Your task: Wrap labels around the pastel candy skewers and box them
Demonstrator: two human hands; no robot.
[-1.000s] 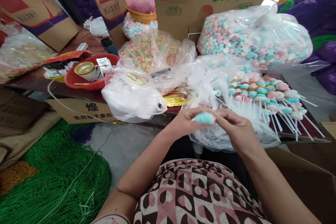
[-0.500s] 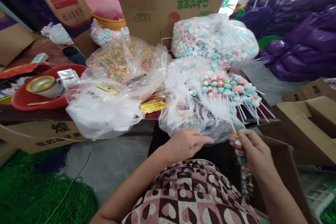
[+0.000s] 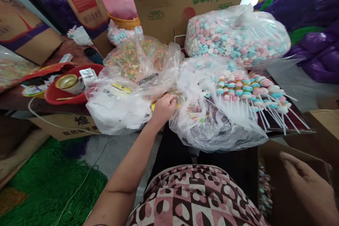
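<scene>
My left hand (image 3: 164,108) is over the gold twist ties (image 3: 153,105) at the table's front edge. Its fingers are curled together; what they hold, if anything, is hidden. My right hand (image 3: 304,178), slightly blurred, hangs over an open cardboard box (image 3: 284,183) on the right. Its fingers are stretched out with nothing seen in them. Wrapped candy skewers (image 3: 265,190) lie inside that box. On the table, marshmallow skewers (image 3: 246,90) on white sticks rest in rows beside a crumpled clear plastic bag (image 3: 214,130). White plastic sleeves (image 3: 113,113) are piled left of my left hand.
A large bag of pastel marshmallows (image 3: 235,39) and a bag of orange and green gummies (image 3: 137,56) stand behind. At left is a red basin (image 3: 50,93) with a metal bowl (image 3: 66,81). A tall carton (image 3: 159,7) blocks the back. Green strands (image 3: 39,183) cover the floor.
My left hand has moved up and left from the clear bag to the gold twist ties. My right hand has let go of the candy skewer and moved right over the box. The view has shifted left.
</scene>
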